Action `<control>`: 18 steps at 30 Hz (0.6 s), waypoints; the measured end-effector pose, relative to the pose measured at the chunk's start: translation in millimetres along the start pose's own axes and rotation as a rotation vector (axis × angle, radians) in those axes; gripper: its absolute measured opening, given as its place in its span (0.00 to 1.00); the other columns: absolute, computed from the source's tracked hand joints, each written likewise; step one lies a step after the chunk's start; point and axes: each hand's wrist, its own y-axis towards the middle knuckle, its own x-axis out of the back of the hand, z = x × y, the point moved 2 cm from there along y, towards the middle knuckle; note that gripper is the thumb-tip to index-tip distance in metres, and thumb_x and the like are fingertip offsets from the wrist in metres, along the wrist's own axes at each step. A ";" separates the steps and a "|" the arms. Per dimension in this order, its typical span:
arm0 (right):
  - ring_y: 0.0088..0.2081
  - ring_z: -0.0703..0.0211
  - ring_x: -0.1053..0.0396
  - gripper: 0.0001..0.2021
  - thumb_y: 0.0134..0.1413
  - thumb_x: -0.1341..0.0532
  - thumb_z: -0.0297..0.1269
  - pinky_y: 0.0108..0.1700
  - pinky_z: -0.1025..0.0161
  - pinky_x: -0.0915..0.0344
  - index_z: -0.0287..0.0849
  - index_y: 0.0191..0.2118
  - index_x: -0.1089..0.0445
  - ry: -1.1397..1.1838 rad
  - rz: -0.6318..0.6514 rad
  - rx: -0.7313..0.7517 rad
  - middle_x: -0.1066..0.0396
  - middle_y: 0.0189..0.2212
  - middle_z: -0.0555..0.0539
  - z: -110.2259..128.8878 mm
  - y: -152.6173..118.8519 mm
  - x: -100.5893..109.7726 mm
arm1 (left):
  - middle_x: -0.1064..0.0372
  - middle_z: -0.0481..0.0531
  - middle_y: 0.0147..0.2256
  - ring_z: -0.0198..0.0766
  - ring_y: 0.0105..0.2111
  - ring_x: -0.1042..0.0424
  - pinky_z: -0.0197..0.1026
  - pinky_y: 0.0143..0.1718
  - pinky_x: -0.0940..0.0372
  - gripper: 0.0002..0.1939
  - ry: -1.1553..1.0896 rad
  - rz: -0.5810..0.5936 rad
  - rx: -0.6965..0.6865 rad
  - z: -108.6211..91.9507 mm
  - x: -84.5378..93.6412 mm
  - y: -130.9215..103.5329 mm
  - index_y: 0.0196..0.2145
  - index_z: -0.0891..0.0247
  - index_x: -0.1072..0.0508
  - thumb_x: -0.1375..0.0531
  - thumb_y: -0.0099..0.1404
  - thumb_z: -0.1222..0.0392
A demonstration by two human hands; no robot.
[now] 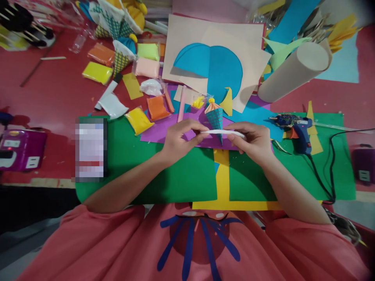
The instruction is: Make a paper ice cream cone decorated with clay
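Between my two hands stretches a thin white strip that looks like soft modelling clay (218, 132). My left hand (184, 138) pinches its left end with thumb and fingertips. At the other end, my right hand (253, 138) grips it the same way. Just behind the strip lies a small paper ice-cream cone (215, 117), blue with a grid pattern, a peach top and a yellow ball. It rests on purple paper (158, 132), and its tip shows below the strip. A yellow paper piece (227, 102) and a small bag of yellow clay (198, 102) lie beside the cone.
Packets of coloured clay, such as an orange one (158, 107), lie at left. A phone (90, 150) sits on the green sheet (184, 179). To the right are a glue gun (300, 130) with its cable and a cardboard tube (293, 72). Blue paper circles (225, 68) lie behind.
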 end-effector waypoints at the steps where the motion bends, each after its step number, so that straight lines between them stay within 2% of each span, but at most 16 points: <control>1: 0.14 0.72 0.39 0.13 0.52 0.32 0.44 0.15 0.70 0.44 0.42 0.41 0.22 0.001 0.045 -0.006 0.24 0.28 0.50 0.5 0.4 0.6 | 0.22 0.49 0.30 0.32 0.30 0.25 0.35 0.33 0.31 0.10 -0.005 0.018 -0.008 -0.8 0.0 0.3 0.33 0.61 0.23 0.37 0.65 0.52; 5: 0.15 0.69 0.33 0.15 0.52 0.32 0.45 0.16 0.71 0.41 0.40 0.43 0.23 0.006 0.220 -0.076 0.25 0.27 0.49 2.1 1.3 1.9 | 0.21 0.51 0.31 0.33 0.30 0.24 0.35 0.33 0.30 0.14 -0.009 0.123 0.028 -2.0 -0.8 0.0 0.34 0.60 0.21 0.38 0.65 0.48; 7: 0.16 0.69 0.34 0.15 0.53 0.32 0.44 0.16 0.71 0.41 0.40 0.42 0.23 -0.005 0.243 -0.074 0.25 0.27 0.49 3.8 1.1 1.9 | 0.20 0.51 0.30 0.33 0.29 0.23 0.35 0.31 0.30 0.15 -0.016 0.137 0.038 -2.0 -0.7 -0.8 0.33 0.60 0.21 0.38 0.65 0.46; 12: 0.15 0.72 0.39 0.09 0.54 0.33 0.40 0.16 0.71 0.45 0.40 0.36 0.22 -0.074 0.229 -0.032 0.27 0.22 0.51 5.3 2.0 0.8 | 0.21 0.49 0.30 0.32 0.28 0.24 0.33 0.31 0.30 0.12 -0.103 0.143 0.024 -0.6 -0.8 -2.0 0.35 0.60 0.21 0.36 0.63 0.49; 14: 0.14 0.71 0.40 0.09 0.54 0.33 0.40 0.15 0.71 0.46 0.40 0.34 0.22 -0.018 0.179 -0.080 0.31 0.18 0.53 2.0 4.7 2.5 | 0.21 0.51 0.32 0.33 0.31 0.23 0.34 0.34 0.29 0.16 -0.182 0.145 0.117 2.8 -2.1 -1.6 0.40 0.61 0.23 0.35 0.61 0.46; 16: 0.14 0.70 0.39 0.11 0.53 0.33 0.44 0.15 0.71 0.45 0.40 0.33 0.24 0.090 0.115 -0.140 0.32 0.16 0.55 -2.5 8.5 5.2 | 0.22 0.53 0.37 0.35 0.35 0.23 0.36 0.38 0.27 0.20 -0.250 0.132 0.269 7.9 -4.7 -1.7 0.43 0.62 0.26 0.36 0.61 0.44; 18: 0.15 0.68 0.36 0.14 0.52 0.33 0.48 0.16 0.70 0.41 0.40 0.33 0.26 0.185 0.063 -0.182 0.31 0.17 0.54 -7.0 12.0 7.3 | 0.24 0.54 0.40 0.35 0.39 0.23 0.38 0.41 0.27 0.17 -0.282 0.118 0.407 13.7 -8.2 -3.1 0.43 0.62 0.30 0.38 0.64 0.47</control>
